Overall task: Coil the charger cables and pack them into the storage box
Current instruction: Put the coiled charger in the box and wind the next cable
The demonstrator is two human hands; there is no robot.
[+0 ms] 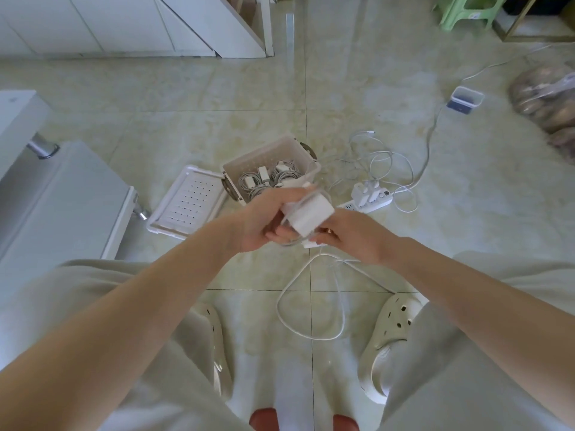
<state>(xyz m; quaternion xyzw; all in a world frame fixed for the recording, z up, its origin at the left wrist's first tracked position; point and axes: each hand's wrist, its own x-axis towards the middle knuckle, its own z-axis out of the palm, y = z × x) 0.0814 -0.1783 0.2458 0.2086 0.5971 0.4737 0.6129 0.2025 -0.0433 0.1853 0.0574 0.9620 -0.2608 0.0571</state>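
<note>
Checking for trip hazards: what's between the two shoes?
A loose loop of cable, trailing down from the charger, shows between the left shoe and right shoe, in the head view.

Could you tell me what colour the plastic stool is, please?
Pale green; the stool shows best at the top of the head view.

We find the box [273,152] open on top, its lid [186,203] lying flat on the floor against its left side, so the way in from above is free. Coils [252,181] cover its bottom. Just right of it, a tangle of cables [379,164] and a strip [371,205] crowd the floor. Beyond the box we see bare tiles [217,98]. A cable loop [278,306] sprawls between the shoes [389,331], and a cabinet [62,197] hems in the left.
</note>
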